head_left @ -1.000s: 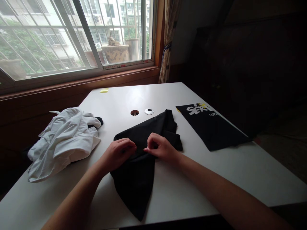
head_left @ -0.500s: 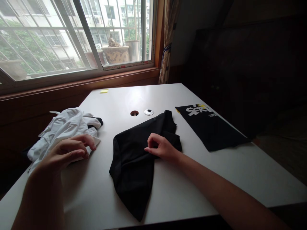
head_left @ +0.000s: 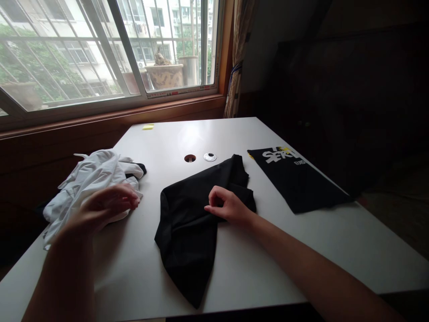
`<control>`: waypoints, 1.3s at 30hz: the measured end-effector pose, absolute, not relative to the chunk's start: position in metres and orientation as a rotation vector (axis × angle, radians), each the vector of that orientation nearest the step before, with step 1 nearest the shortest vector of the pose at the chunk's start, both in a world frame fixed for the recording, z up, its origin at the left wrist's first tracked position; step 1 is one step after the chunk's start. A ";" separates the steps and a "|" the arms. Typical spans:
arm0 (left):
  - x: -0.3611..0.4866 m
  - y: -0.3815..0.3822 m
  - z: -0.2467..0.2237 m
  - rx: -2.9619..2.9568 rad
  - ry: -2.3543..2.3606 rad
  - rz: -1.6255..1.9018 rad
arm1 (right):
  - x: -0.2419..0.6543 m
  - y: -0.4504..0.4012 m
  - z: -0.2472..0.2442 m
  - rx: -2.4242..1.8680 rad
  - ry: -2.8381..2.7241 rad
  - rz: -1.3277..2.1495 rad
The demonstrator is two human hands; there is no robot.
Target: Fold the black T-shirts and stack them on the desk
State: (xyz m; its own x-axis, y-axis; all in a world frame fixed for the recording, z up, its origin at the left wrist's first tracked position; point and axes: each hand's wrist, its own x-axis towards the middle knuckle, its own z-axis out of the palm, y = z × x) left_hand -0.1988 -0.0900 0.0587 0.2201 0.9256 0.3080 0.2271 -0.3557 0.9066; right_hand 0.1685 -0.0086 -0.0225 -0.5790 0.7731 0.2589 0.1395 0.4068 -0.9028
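In the head view, the right hand [head_left: 229,208] curls over the black cloth [head_left: 187,246] on the middle of the tabletop [head_left: 258,273], though whether its fingers clamp fabric I cannot tell, while the blurred left hand [head_left: 102,208] overlaps the white clothing [head_left: 94,172], its fingers bent, their closure unclear.

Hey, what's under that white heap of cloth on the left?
Dark fabric pokes out at the right edge of the white cloth heap. Whatever else lies beneath is covered; the left hand blocks part of the view.
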 end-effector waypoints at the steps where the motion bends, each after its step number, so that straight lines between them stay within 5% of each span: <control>1: -0.197 -0.089 0.059 1.753 1.055 1.161 | 0.168 -0.009 -0.022 -0.774 -1.979 1.177; 7: -0.193 -0.083 0.051 1.692 1.080 1.103 | 0.169 -0.008 -0.021 -0.760 -2.015 1.038; 15: -0.153 -0.057 0.022 2.091 1.254 0.972 | 0.176 -0.001 -0.026 -1.106 -2.243 0.405; 26: -0.104 -0.053 -0.014 2.603 1.528 0.559 | 0.184 0.002 -0.012 -1.043 -2.371 0.222; 39: -0.053 -0.069 -0.001 2.547 1.301 0.779 | 0.182 -0.016 0.009 -0.814 -1.905 0.191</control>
State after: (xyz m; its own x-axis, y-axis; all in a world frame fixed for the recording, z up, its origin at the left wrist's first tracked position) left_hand -0.0533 -0.0691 -0.0010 0.4805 0.7949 0.3706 0.7020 -0.6019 0.3807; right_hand 0.1824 -0.0157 0.0088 -0.2602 0.6129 0.7461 0.4531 0.7598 -0.4662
